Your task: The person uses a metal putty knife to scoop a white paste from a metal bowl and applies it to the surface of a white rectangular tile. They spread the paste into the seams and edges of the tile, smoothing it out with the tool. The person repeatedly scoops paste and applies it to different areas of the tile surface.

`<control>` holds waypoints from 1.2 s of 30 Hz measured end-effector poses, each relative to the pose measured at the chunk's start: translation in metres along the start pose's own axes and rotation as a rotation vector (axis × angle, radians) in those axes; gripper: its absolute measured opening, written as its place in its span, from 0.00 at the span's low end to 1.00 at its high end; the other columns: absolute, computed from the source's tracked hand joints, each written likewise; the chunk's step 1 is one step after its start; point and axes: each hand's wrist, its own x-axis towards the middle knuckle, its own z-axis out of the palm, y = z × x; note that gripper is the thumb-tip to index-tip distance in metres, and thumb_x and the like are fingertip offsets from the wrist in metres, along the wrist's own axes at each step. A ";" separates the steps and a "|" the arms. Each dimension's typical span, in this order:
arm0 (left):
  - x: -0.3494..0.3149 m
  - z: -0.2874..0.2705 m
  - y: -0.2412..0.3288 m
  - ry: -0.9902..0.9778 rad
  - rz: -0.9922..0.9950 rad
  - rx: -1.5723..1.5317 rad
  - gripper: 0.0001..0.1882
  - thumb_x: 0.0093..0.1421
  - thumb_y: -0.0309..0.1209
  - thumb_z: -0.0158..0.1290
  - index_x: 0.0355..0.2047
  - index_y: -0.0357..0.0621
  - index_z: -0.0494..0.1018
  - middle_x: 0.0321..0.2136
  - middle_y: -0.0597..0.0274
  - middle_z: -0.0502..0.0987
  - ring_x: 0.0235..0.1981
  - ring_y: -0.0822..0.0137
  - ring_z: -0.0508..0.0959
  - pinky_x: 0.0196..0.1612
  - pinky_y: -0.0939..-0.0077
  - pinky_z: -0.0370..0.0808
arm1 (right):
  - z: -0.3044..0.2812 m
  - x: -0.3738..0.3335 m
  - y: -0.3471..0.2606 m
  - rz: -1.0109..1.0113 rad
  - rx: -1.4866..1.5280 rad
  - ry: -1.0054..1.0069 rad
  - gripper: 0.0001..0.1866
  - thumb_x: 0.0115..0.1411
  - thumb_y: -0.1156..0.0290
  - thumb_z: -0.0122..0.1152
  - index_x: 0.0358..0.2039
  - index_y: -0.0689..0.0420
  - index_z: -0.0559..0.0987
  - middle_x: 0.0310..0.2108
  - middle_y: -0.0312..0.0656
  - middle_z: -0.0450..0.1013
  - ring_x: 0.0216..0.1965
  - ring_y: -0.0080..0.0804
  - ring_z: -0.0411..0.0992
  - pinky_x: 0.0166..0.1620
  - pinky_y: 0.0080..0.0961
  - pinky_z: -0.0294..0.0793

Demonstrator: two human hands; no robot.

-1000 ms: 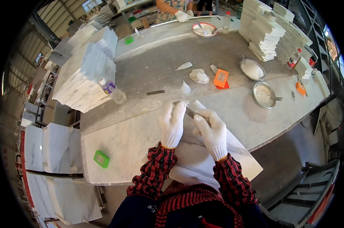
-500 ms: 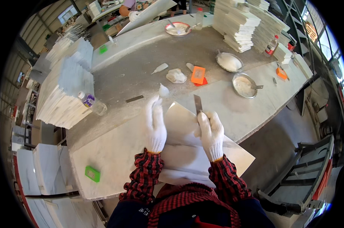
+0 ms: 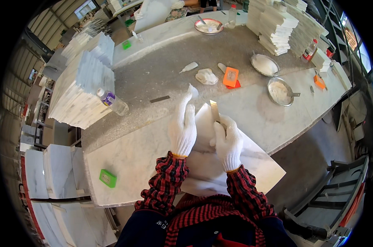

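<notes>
In front of me a glossy white marble tile (image 3: 256, 162) with grey veins lies at an angle on the work table, its near part against my body. My right hand (image 3: 227, 144), in a white knit glove, grips a flat metal scraper blade (image 3: 214, 111), which points up and away over the tile. My left hand (image 3: 182, 131), gloved too, is beside the tile's left edge with its fingers stretched out. Just beyond its fingertips is a small white squeeze bottle (image 3: 193, 91); whether they touch it I cannot tell.
Two metal bowls of white paste (image 3: 279, 91) (image 3: 265, 65) sit at right. Orange boxes (image 3: 231, 76), a crumpled white lump (image 3: 206, 77) and a dark metal strip (image 3: 159, 99) lie mid-table. Stone stacks (image 3: 83, 78), a plastic bottle (image 3: 112, 102) and a green block (image 3: 107, 178) are left. A co-worker handles a slab (image 3: 153, 14).
The view has shifted, so the table's things appear farther right and slightly higher. My left fingers have straightened forward beside the tile. At the far end, the co-worker's slab has tilted more upright.
</notes>
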 end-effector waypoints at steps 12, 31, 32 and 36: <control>-0.002 0.002 -0.006 -0.005 -0.007 -0.023 0.16 0.73 0.31 0.47 0.58 0.42 0.73 0.52 0.46 0.80 0.52 0.46 0.80 0.53 0.64 0.75 | 0.003 0.007 0.005 -0.104 -0.235 0.007 0.18 0.66 0.72 0.60 0.56 0.60 0.78 0.39 0.52 0.81 0.38 0.44 0.81 0.44 0.32 0.78; -0.002 -0.003 0.005 -0.003 -0.135 -0.218 0.20 0.76 0.28 0.43 0.64 0.34 0.66 0.57 0.46 0.76 0.59 0.58 0.76 0.63 0.68 0.69 | 0.001 0.021 0.015 -0.476 -0.517 0.059 0.20 0.62 0.73 0.65 0.55 0.61 0.80 0.38 0.52 0.81 0.35 0.47 0.81 0.40 0.34 0.80; -0.003 -0.003 0.005 -0.005 -0.134 -0.225 0.20 0.76 0.28 0.43 0.64 0.34 0.66 0.57 0.47 0.76 0.59 0.59 0.76 0.63 0.68 0.69 | 0.001 0.021 0.015 -0.477 -0.515 0.057 0.20 0.62 0.73 0.66 0.55 0.60 0.80 0.38 0.52 0.81 0.35 0.47 0.81 0.39 0.34 0.80; -0.003 -0.003 0.006 -0.012 -0.134 -0.235 0.20 0.76 0.27 0.43 0.64 0.33 0.65 0.58 0.47 0.75 0.60 0.59 0.75 0.63 0.68 0.69 | 0.000 0.021 0.011 -0.462 -0.510 0.032 0.21 0.63 0.76 0.63 0.57 0.63 0.79 0.33 0.53 0.78 0.31 0.45 0.78 0.38 0.33 0.77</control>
